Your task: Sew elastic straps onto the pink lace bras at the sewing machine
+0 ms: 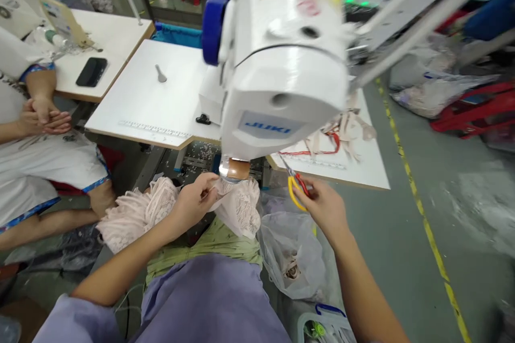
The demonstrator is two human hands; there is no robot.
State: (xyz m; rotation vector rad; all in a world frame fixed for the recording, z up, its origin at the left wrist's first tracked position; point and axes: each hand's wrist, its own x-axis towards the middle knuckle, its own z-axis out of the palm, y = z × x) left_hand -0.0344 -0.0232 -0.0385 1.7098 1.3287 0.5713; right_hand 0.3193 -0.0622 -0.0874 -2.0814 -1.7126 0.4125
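My left hand (196, 201) pinches the edge of a pale pink lace garment (241, 209) just below the front end of a white sewing machine (287, 80). The garment hangs down over my lap. In my right hand (322, 206) is a pair of scissors (296, 185) with yellow and red handles, its blades pointing up and left toward the machine table. A larger bundle of pale pink lace pieces (139, 209) lies to the left, partly behind my left forearm. The machine's needle area is hidden from this side.
Fabric strips and a red ribbon (336, 142) lie on the right part of the white table (153, 102). A clear plastic bag (295, 257) hangs below, above a plastic box (325, 327). At left sits another person with clasped hands (44, 118), near a black phone (92, 72).
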